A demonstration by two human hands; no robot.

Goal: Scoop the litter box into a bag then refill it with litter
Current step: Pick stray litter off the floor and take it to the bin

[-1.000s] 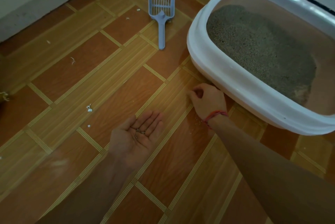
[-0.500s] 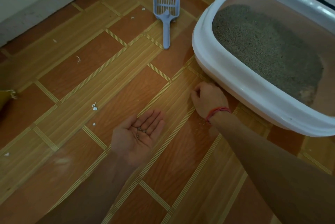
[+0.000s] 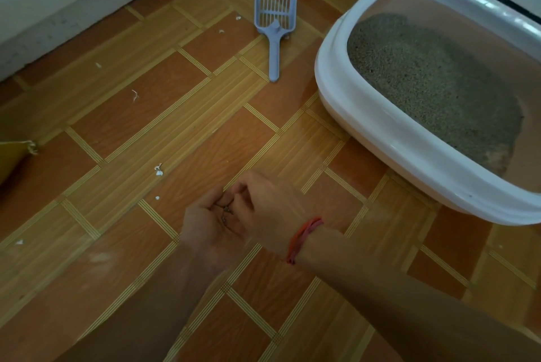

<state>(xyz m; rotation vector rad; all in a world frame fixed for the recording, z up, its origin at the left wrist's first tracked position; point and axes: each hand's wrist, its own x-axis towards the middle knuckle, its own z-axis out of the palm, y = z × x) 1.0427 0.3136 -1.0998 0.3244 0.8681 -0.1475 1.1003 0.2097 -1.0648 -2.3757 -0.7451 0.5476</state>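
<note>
The right hand point(image 3: 265, 205), marked by a red thread bracelet point(image 3: 304, 240) at the wrist, has left the floor beside the litter box and now sits over the left hand point(image 3: 209, 227). Its fingertips are bunched together and point down into the left palm. The frame does not show whether grains remain pinched between them.

The left hand lies palm up, loosely cupped, slightly more closed than half a second ago. It carries a few dark stray litter grains point(image 3: 227, 212) and grips nothing else.

The white oval plastic litter box point(image 3: 377, 124) stands on the wood-patterned tile floor point(image 3: 123, 115), to the right, well apart from both hands. Grey granular litter point(image 3: 424, 83) covers most of its base; the near right end shows bare tray.

The pale blue slotted plastic scoop point(image 3: 275, 24) lies flat on the floor just left of the box, untouched. The corner of a yellowish bag point(image 3: 11, 156) shows at the left edge. White scraps point(image 3: 159, 170) are scattered over the floor.

Judgement: the transfer indicates clean-up of spilled grains, a finishing step. The collected grains must next go into the box or the bag; the cupped palm should stay level to avoid a new spill.
</note>
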